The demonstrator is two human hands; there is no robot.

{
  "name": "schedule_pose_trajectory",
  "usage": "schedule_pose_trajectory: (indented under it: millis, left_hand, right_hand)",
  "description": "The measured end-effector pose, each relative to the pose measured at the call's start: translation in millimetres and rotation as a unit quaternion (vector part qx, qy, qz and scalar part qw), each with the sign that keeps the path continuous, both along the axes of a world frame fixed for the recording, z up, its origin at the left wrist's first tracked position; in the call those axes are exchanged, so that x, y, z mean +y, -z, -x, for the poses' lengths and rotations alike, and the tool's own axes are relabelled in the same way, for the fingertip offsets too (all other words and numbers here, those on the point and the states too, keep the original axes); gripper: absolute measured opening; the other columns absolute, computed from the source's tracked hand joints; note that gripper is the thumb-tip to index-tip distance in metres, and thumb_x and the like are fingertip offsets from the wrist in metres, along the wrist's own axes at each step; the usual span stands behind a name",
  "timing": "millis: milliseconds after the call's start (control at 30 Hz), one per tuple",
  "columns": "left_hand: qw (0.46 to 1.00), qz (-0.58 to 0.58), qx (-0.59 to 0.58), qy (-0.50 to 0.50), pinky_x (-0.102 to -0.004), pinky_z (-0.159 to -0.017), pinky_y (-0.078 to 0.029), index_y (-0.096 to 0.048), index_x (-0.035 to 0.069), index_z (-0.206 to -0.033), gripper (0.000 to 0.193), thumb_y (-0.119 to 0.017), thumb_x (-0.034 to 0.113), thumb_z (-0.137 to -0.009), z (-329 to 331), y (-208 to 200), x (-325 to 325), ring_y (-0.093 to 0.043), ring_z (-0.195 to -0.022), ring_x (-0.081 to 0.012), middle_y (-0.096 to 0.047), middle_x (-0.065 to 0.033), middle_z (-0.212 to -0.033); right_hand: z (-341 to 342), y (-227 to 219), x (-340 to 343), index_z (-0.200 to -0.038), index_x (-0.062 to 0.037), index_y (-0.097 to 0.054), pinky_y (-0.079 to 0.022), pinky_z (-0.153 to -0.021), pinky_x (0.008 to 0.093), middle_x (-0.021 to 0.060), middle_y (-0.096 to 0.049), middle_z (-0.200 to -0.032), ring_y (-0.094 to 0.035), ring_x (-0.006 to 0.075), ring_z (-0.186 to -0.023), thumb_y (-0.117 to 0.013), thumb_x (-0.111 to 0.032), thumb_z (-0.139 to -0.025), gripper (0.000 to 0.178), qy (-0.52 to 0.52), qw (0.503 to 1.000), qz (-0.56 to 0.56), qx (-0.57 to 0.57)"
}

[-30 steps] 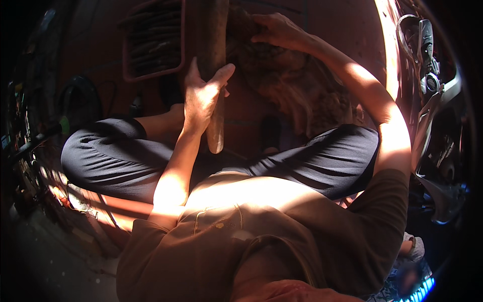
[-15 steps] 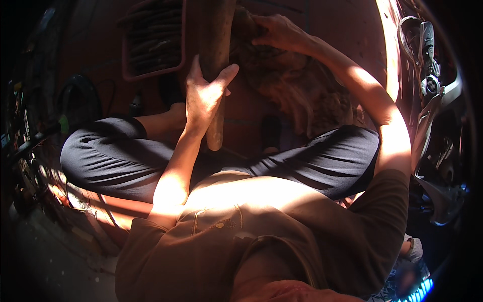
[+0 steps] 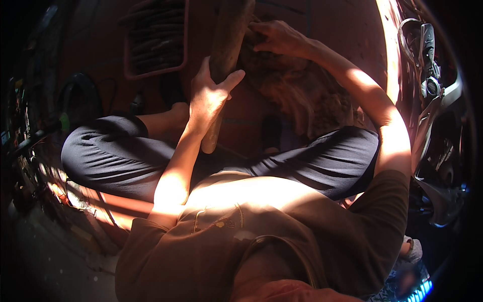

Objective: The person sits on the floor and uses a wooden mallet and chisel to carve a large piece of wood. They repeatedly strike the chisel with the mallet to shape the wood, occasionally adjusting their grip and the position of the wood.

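My left hand (image 3: 209, 98) is wrapped round a thick, smooth wooden pole (image 3: 231, 43). The pole slants from above my lap up past the top of the view, with its rounded lower end below my wrist. My right hand (image 3: 282, 39) is beside the pole's upper part, its fingers bent inward around something dark and brownish that shadow hides. Under and in front of that hand lies a heap of tan, stringy, fibrous material (image 3: 292, 95) on the reddish floor.
A pink-rimmed basket (image 3: 156, 75) full of long brown sticks (image 3: 157, 43) stands at the far left. My crossed legs in dark trousers (image 3: 322, 156) frame the near floor. A silvery metal frame (image 3: 435, 95) is at the right edge. Part of another person (image 3: 415, 251) shows at lower right.
The pole has tilted, its upper part swinging right and its lower end shifting slightly left. My left hand moved a little right and nearer with it. My right hand barely shifted.
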State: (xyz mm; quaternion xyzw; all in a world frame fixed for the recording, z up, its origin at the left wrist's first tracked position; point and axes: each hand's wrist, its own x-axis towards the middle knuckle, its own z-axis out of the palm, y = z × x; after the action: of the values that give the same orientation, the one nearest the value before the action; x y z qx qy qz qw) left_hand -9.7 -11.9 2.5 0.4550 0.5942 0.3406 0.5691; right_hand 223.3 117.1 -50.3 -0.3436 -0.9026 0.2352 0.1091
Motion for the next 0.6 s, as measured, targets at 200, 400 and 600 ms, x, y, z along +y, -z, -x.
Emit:
schedule_pose_trajectory:
  millis: [200,400,600]
  left_hand:
    - [0.988,-0.099,-0.049,-0.108,-0.0262,-0.056,-0.052,-0.054,-0.003,-0.118,0.058,-0.081,0.033,-0.081,-5,-5,-6,-0.062,-0.066,-0.0136,-0.066,-0.0091,-0.089]
    - [1.0,0.006,0.003,0.026,-0.0241,-0.055,-0.048,-0.057,0.003,-0.111,0.046,-0.081,0.028,-0.081,-4,-9,-3,-0.054,-0.058,-0.0093,-0.061,-0.003,-0.081]
    - [0.998,-0.002,-0.066,-0.009,-0.0255,-0.054,-0.049,-0.055,-0.004,-0.115,0.054,-0.079,0.031,-0.081,1,0,-1,-0.055,-0.056,-0.0109,-0.062,-0.0056,-0.083]
  right_hand:
    - [-2,-1,6,-0.129,0.0003,-0.054,-0.05,-0.07,0.0463,0.0228,-0.066,-0.089,-0.064,0.0426,-0.082,-0.08,-0.025,-0.077,0.063,0.015,1.0,0.011,0.0]
    - [-1,6,6,-0.123,-0.0062,-0.057,-0.052,-0.069,0.0453,0.0198,-0.067,-0.088,-0.064,0.0418,-0.079,-0.078,-0.023,-0.078,0.053,-0.021,0.998,-0.006,0.053]
    - [-10,-3,11,-0.121,-0.0085,-0.058,-0.053,-0.067,0.0424,0.0145,-0.068,-0.079,-0.067,0.0356,-0.071,-0.074,-0.021,-0.081,0.044,0.091,0.995,0.037,0.011]
